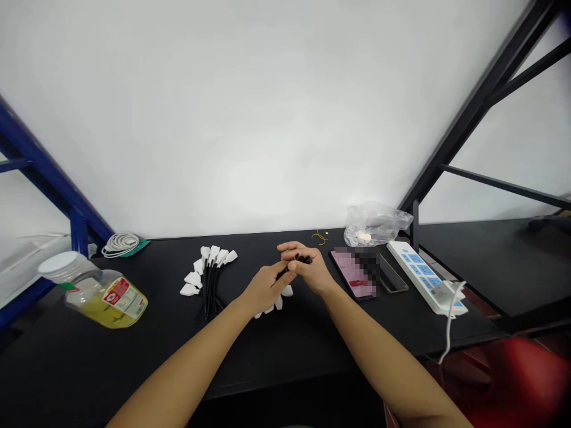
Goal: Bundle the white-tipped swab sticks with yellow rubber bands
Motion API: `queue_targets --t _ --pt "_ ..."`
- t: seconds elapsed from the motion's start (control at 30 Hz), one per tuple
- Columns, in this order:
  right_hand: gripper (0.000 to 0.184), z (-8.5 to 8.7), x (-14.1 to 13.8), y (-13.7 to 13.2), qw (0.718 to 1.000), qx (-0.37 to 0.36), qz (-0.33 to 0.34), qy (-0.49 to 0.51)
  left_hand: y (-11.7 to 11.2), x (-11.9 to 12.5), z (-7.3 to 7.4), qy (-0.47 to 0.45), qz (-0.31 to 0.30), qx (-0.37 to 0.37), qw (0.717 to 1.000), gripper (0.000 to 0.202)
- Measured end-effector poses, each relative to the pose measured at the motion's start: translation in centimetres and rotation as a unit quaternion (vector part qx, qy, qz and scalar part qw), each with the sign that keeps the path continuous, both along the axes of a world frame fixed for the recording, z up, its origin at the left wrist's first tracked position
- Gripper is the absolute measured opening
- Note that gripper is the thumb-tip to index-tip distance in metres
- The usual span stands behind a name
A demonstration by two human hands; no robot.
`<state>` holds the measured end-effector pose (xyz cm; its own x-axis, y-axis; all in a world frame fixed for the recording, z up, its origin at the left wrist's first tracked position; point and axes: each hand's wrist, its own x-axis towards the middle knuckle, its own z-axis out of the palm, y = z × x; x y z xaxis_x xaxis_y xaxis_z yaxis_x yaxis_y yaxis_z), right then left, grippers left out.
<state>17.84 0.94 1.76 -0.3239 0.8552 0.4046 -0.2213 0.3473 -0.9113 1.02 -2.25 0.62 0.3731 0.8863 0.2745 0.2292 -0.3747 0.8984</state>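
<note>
My left hand (262, 289) and my right hand (312, 272) meet over the middle of the black table (285, 351). Both are closed around a bundle of black cables (304, 259). Dark cable ends poke out at the top of my right hand, while white flat end pieces (278, 304) hang below my left hand. My fingers hide the middle of the bundle. A second bundle of black cables (210, 291) lies to the left of my left hand, its white flat ends fanned out toward the wall.
On the left are a plastic jar (104, 300) with yellow contents and a coiled white cable (120, 244). To the right lie a pink-screened phone (350, 270), a dark phone (392, 273), a clear plastic bag (379, 221) and a white power strip (423, 276). Metal frames flank the table.
</note>
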Motion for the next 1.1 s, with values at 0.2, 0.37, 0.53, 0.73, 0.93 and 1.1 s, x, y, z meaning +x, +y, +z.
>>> queue_targets --t 0.2,0.37,0.53,0.73,0.93,1.1 --pt "0.017 0.8 0.5 -0.1 0.993 -0.023 0.002 -0.113 0.7 -0.3 0.0 -0.051 0.001 -0.040 0.998 0.028" --pt "0.043 -0.1 0.6 0.0 0.987 -0.027 0.091 -0.128 0.8 -0.2 0.0 -0.099 0.005 -0.065 0.993 0.062" --pt "0.023 -0.3 0.6 0.2 0.990 0.048 0.028 -0.129 0.8 -0.7 -0.4 -0.032 0.055 0.003 0.998 0.033" --pt "0.025 -0.7 0.1 -0.1 0.985 0.058 -0.020 -0.159 1.0 -1.4 -0.4 0.081 0.051 0.089 0.991 0.019" --pt "0.030 0.2 -1.0 0.7 0.988 0.028 -0.056 -0.142 1.7 -1.4 -1.6 0.102 0.160 0.162 0.968 0.047" --pt "0.035 1.7 -0.6 4.7 0.970 0.024 -0.170 -0.171 2.6 -2.0 -2.6 0.093 0.280 0.197 0.935 0.055"
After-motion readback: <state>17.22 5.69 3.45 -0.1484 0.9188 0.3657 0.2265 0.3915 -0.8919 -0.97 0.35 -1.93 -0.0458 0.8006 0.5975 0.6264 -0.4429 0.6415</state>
